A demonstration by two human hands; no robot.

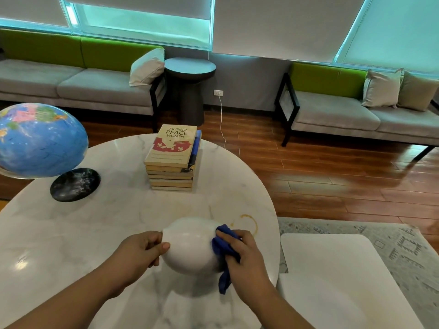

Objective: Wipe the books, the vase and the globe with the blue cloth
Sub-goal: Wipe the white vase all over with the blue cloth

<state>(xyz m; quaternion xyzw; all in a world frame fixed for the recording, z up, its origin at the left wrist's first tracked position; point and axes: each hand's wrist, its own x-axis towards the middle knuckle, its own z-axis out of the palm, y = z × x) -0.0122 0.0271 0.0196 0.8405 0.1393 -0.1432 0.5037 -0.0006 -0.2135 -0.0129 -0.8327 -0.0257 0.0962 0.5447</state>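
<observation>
A round white vase [192, 245] is tipped on its side just above the marble table [118, 222]. My left hand [140, 252] grips its neck end at the left. My right hand [242, 255] holds the blue cloth [222, 248] against the vase's right side, and a tail of cloth hangs down below the hand. A stack of several books [172, 160] stands at the table's far middle, its top cover reading "Filipino Peace Women". The blue globe [40, 141] on a dark round base [74, 185] stands at the far left.
A brownish ring stain [249, 224] marks the table right of the vase. A low white table [332, 276] adjoins on the right, over a patterned rug [403, 248]. Grey sofas [95, 86] and a dark round side table [190, 67] line the far wall.
</observation>
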